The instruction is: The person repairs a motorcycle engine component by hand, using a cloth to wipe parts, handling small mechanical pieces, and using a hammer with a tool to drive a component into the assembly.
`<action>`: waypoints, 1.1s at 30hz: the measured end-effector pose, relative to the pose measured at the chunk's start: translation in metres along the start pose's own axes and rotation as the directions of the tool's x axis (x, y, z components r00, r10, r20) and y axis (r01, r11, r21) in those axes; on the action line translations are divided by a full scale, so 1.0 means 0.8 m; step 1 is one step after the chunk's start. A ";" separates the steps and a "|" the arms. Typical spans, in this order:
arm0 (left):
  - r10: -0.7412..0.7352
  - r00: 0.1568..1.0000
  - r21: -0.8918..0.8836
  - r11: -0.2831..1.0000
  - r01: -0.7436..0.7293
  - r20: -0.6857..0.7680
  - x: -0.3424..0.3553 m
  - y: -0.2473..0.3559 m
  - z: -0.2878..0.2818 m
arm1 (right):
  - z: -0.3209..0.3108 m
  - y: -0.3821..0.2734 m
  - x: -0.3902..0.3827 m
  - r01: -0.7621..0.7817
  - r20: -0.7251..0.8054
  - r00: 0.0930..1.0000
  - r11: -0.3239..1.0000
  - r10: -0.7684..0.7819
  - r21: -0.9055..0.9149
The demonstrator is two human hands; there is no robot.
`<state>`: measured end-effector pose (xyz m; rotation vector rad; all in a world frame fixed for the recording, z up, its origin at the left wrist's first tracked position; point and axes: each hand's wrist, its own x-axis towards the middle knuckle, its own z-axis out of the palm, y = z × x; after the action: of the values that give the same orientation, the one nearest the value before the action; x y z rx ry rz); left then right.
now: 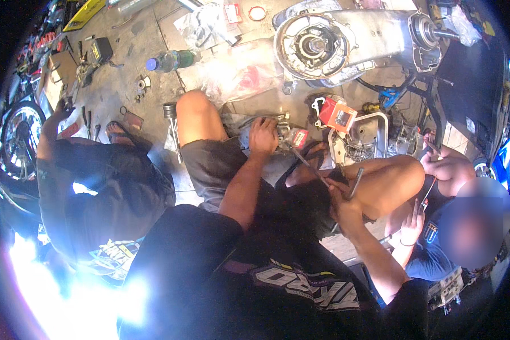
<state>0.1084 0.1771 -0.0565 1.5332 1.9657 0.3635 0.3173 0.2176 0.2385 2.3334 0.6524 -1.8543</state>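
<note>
Between my knees, my left hand (263, 135) is closed over a small metal part (283, 129) lying on a crumpled grey cloth (238, 126), beside a small red-labelled packet (299, 137). My right hand (343, 201) grips the crossbar of a long steel T-handle wrench (309, 165), whose shaft runs up and left to that part; whether its tip sits in it I cannot tell. Just ahead are an orange-red box (339, 117) and a metal engine casing (361, 139).
A large scooter transmission case (357, 42) lies at the top, near a plastic bottle (170, 60) and a clear bag (238, 79). A co-worker (96, 204) sits at left beside a wheel (22, 136); another (447, 238) sits at right holding a thin tool. Tools (88, 119) lie on the floor.
</note>
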 end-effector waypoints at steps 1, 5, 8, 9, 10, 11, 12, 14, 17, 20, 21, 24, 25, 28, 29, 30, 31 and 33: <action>0.029 0.999 -0.014 0.999 -0.029 0.025 0.000 -0.005 -0.003 | 0.004 0.002 -0.005 -0.028 0.000 1.000 0.999 0.028 0.037; 0.193 0.981 0.155 0.969 -0.193 0.012 0.005 0.000 -0.011 | 0.022 0.056 -0.003 0.135 -0.040 0.990 0.988 -0.133 0.075; -0.340 0.868 0.135 0.902 0.410 -0.363 0.000 0.043 0.010 | 0.031 0.054 -0.012 0.085 -0.059 0.995 0.987 -0.077 0.135; -0.477 0.784 0.040 0.844 0.534 -0.397 0.004 0.048 0.017 | 0.030 0.056 -0.013 0.085 -0.062 0.995 0.987 -0.077 0.133; -0.604 0.679 -0.058 0.763 0.644 -0.418 0.019 0.050 0.026 | 0.029 0.053 -0.015 0.085 -0.064 0.995 0.988 -0.077 0.130; -0.714 0.552 -0.160 0.662 0.732 -0.430 0.026 0.047 0.035 | 0.026 0.048 -0.015 0.093 -0.064 0.994 0.988 -0.085 0.126; -0.689 0.563 -0.216 0.700 0.681 -0.456 0.017 0.036 0.041 | 0.022 0.044 -0.015 0.074 -0.047 0.997 0.988 -0.069 0.137; -0.657 0.621 -0.226 0.743 0.630 -0.427 0.016 0.027 0.043 | 0.012 0.043 -0.013 0.040 -0.013 0.999 0.986 -0.038 0.163; -0.633 0.665 -0.209 0.768 0.606 -0.397 0.009 0.031 0.035 | 0.008 0.064 -0.004 0.181 -0.045 0.982 0.981 -0.185 -0.069; -0.625 0.691 -0.246 0.779 0.577 -0.363 0.005 0.025 0.032 | 0.007 0.065 0.003 0.231 -0.035 0.971 0.968 -0.235 -0.103; -0.605 0.699 -0.249 0.795 0.553 -0.381 0.005 0.018 0.035 | 0.007 0.062 0.003 0.256 -0.021 0.965 0.958 -0.261 -0.128; -0.596 0.728 -0.294 0.802 0.520 -0.339 0.005 0.014 0.032 | 0.004 0.051 -0.001 0.317 0.020 0.946 0.912 -0.323 -0.259; -0.600 0.738 -0.315 0.797 0.516 -0.309 0.004 0.017 0.029 | 0.009 0.046 -0.007 0.303 0.016 0.949 0.902 -0.314 -0.306; -0.595 0.713 -0.251 0.804 0.539 -0.371 0.008 0.028 0.028 | 0.019 0.048 -0.012 0.392 0.006 0.913 0.875 -0.408 -0.285; -0.593 0.714 -0.234 0.805 0.546 -0.373 0.010 0.027 0.029 | 0.023 0.055 -0.009 0.444 0.002 0.889 0.861 -0.458 -0.246; -0.590 0.715 -0.216 0.806 0.551 -0.374 0.013 0.025 0.030 | 0.026 0.063 -0.005 0.461 -0.012 0.877 0.846 -0.481 -0.267; -0.589 0.716 -0.202 0.805 0.557 -0.375 0.014 0.024 0.034 | 0.025 0.071 0.001 0.477 -0.026 0.863 0.829 -0.505 -0.291; -0.591 0.706 -0.208 0.803 0.558 -0.390 0.009 0.021 0.040 | 0.022 0.079 0.008 0.492 -0.021 0.851 0.811 -0.524 -0.317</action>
<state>0.1400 0.1840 -0.0738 0.7378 2.6250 0.5330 0.3263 0.1564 0.2160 2.2031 1.5912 -1.6348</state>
